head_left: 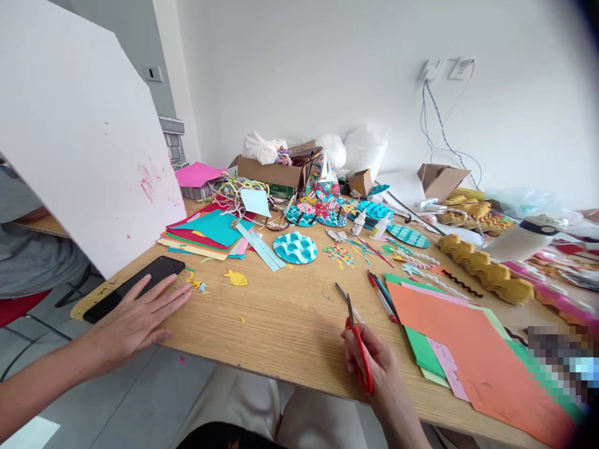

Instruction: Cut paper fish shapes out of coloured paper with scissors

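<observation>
Red-handled scissors (361,358) are in my right hand (379,368), above the front of the wooden table (281,324), their blades pointing away from me. My left hand (140,318) lies flat with its fingers stretched out, at the table's left front edge. Partly under it and beyond it is a black phone (150,277). Small yellow and blue paper scraps (196,284) sit just past its fingertips. A yellow paper fish (235,278) lies a little to the right of them. Near the scissor blades a pen (341,293) rests on the table.
Coloured paper sheets (201,231) are stacked at the left; orange paper (472,337) tops another pile at the right. A patterned turquoise disc (294,247), two glue bottles (359,222) and pens (381,296) lie between. A large white board (93,125) stands at the left.
</observation>
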Demonstrator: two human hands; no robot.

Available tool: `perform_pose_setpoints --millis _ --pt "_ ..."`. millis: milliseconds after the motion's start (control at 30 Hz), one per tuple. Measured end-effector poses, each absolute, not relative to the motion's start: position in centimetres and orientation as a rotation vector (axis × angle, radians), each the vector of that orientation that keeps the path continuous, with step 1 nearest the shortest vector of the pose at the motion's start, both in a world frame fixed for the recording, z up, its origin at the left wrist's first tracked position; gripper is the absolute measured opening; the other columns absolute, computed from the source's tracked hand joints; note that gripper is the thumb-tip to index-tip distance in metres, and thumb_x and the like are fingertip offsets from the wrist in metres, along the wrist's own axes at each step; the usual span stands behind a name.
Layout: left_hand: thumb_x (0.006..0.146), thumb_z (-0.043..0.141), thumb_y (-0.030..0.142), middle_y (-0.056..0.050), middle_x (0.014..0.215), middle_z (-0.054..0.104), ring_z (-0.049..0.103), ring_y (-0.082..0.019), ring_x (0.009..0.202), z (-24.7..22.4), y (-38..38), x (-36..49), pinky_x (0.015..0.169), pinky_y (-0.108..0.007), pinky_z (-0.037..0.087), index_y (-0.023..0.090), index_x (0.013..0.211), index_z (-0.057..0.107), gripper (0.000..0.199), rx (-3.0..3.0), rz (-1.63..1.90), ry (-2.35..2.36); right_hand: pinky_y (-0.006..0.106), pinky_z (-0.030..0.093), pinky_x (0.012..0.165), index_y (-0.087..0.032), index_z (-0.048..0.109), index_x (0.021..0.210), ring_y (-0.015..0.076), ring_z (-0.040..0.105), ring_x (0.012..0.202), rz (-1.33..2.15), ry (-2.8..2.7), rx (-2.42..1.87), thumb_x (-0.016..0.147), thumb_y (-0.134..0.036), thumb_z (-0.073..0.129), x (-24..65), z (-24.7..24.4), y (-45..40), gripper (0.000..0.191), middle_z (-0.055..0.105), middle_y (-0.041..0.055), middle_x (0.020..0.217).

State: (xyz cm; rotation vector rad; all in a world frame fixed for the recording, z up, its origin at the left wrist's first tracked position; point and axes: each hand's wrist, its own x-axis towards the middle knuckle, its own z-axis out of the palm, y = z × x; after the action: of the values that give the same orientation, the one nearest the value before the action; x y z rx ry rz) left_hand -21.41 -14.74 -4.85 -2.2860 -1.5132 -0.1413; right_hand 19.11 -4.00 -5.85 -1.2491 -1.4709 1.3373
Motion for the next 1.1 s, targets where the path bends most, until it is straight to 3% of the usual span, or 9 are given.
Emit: perform_pose_setpoints --millis 200,400,567,700,867,1000,1100 --pt "0.091 0.035 0.051 0.0 0.15 0.038 0.022 -0.027 0.14 -5.2 -12.9 -14.4 0.111 -0.047 -0.008 0.031 0.148 0.005 0.067 -2.623 -0.065 -1.44 0.021 0.031 0.044 -0.02 0.047 0.066 0.0102 0.038 0.046 1.327 -1.479 -1.247 0.076 -0.053 0.056 19.2 -6.2 -4.0 0.036 0.042 -0.0053 0.052" --pt "0.089 0.036 0.055 -0.001 0.149 0.039 0.026 -0.027 0.139 -6.2 -11.5 -14.3 0.112 -0.05 -0.007 0.031 0.147 0.006 0.069 -2.702 -0.045 -1.416 0.021 0.033 0.045 -0.021 0.046 0.065 0.0113 0.039 0.048 1.315 -1.498 -1.207 0.078 -0.053 0.054 19.3 -6.0 -4.1 0.036 0.04 -0.0051 0.051" --pt "0.091 0.042 0.046 -0.003 0.139 0.053 0.037 -0.03 0.133 -7.1 -11.8 -20.5 0.111 -0.051 0.002 0.03 0.144 0.028 0.058 -2.439 -0.053 -1.521 0.022 0.03 0.046 -0.02 0.046 0.065 0.0115 0.038 0.049 1.302 -1.541 -1.221 0.08 -0.053 0.051 19.5 -6.3 -4.0 0.036 0.042 -0.0045 0.051" --pt "0.091 0.042 0.043 -0.004 0.136 0.057 0.037 -0.031 0.133 -5.9 -11.9 -22.0 0.11 -0.052 0.01 0.029 0.13 0.052 0.043 -2.295 -0.053 -1.614 0.022 0.029 0.046 -0.02 0.046 0.066 0.0115 0.038 0.049 1.304 -1.554 -1.223 0.082 -0.054 0.049 19.6 -6.6 -4.0 0.037 0.042 -0.0046 0.052" --pt "0.093 0.04 0.031 -0.004 0.123 0.066 0.05 -0.025 0.121 -2.3 -9.7 -17.8 0.108 -0.046 0.023 0.026 0.119 0.059 0.033 -2.313 -0.23 -1.598 0.023 0.031 0.047 -0.02 0.048 0.067 0.012 0.04 0.05 1.282 -1.582 -1.222 0.083 -0.053 0.048 19.7 -6.9 -3.8 0.037 0.041 -0.0042 0.054" --pt "0.091 0.037 0.017 -0.007 0.099 0.07 0.061 -0.022 0.095 -0.6 -5.8 -13.0 0.088 -0.038 0.045 0.02 0.097 0.067 0.03 -2.49 -0.306 -1.546 0.023 0.031 0.046 -0.02 0.047 0.066 0.0121 0.041 0.05 1.251 -1.577 -1.235 0.084 -0.049 0.048 19.6 -6.9 -3.9 0.034 0.041 -0.004 0.055" --pt "0.089 0.04 0.013 -0.008 0.091 0.069 0.062 -0.022 0.089 -0.6 -1.8 -9.9 0.081 -0.036 0.048 0.018 0.09 0.066 0.027 -2.54 -0.306 -1.517 0.022 0.031 0.045 -0.02 0.045 0.065 0.0116 0.04 0.05 1.25 -1.563 -1.226 0.084 -0.048 0.048 19.5 -6.7 -4.0 0.034 0.04 -0.004 0.057"
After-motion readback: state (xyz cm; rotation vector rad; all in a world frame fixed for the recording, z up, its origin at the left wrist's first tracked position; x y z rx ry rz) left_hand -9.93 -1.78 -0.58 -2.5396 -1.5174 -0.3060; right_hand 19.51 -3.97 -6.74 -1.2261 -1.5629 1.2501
